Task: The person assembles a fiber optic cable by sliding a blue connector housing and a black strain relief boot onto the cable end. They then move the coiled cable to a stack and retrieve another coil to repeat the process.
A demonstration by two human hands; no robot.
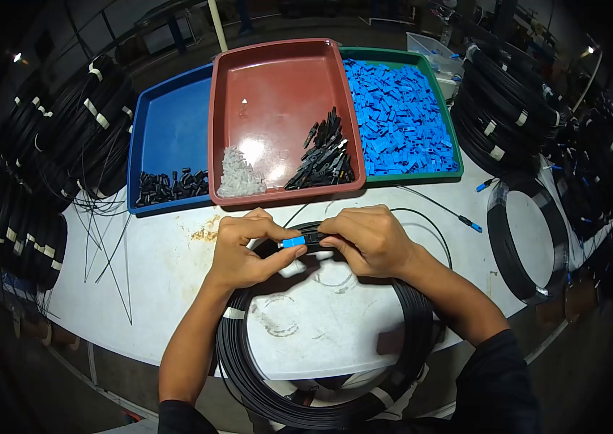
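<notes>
Between thumb and fingers, my left hand (245,249) pinches a small blue connector housing (293,242). My right hand (373,239) is closed on the black connector body (314,238) at the cable's end, just right of the blue part. The two parts meet in a line; how deep one sits in the other is hidden by my fingers. Beneath both hands lies a large coil of black cable (415,318), bound with white tape, its near side hanging over the table edge.
A blue tray (169,137) holds black pieces, a red tray (277,87) clear and black parts, a green tray (454,155) many blue housings. Coil stacks (82,123) stand left, more coils (509,101) right. A finished-looking cable end (474,226) and another coil (494,239) lie right.
</notes>
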